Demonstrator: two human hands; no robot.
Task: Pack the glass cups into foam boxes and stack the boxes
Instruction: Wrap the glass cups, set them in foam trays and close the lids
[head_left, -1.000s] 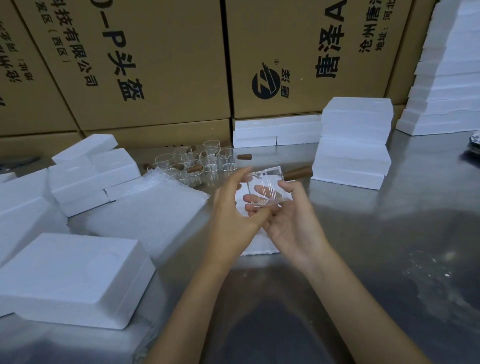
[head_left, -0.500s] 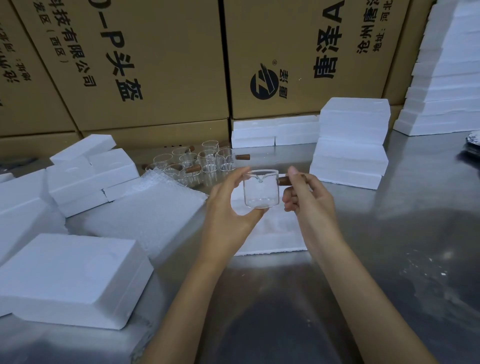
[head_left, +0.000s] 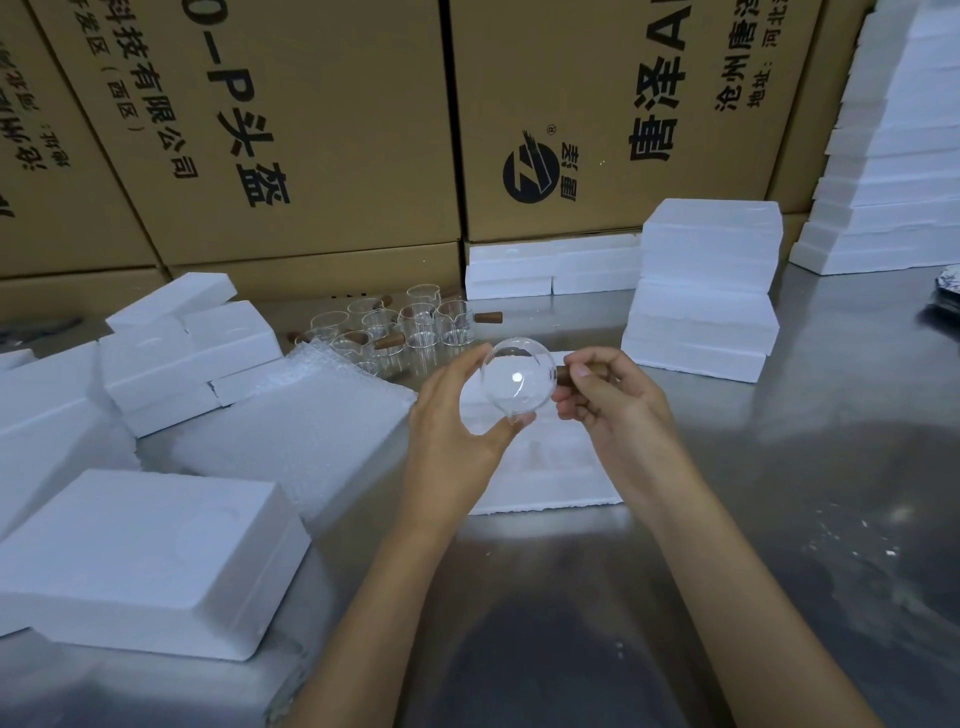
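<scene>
Cup (head_left: 515, 382): being held in the air over the open box, tipped so its round mouth is facing the camera; spout pointing down toward the left thumb.
Handle (head_left: 563, 374): brown wood, sticking out from the cup's right side, mostly hidden in the right hand.
Left hand (head_left: 457, 426): grasping the cup, fingers curving round its far left side, thumb pressing its lower rim.
Right hand (head_left: 613, 400): pinching the handle between thumb and curled fingers.
Open box (head_left: 545, 467): white foam tray lying flat on the table under both hands, showing shallow recesses; partly hidden by the wrists.
Spare cups (head_left: 400, 327): cluster of clear cups with brown handles standing upright on the table behind the hands, in front of the cartons.
Bubble wrap (head_left: 291, 415): sheet lying left of the open box, its far edge just beside the spare cups.
Near box (head_left: 145, 556): closed foam box sitting at the near left.
Left pile (head_left: 182, 353): foam pieces lying loosely heaped behind the near box.
Stack (head_left: 706, 291): foam boxes piled neatly to the right of the spare cups.
Tall stack (head_left: 893, 171): foam pieces rising at the far right edge.
Cartons (head_left: 322, 130): brown, printed, lining the back.
Table (head_left: 805, 493): metal, reflecting the arms.
</scene>
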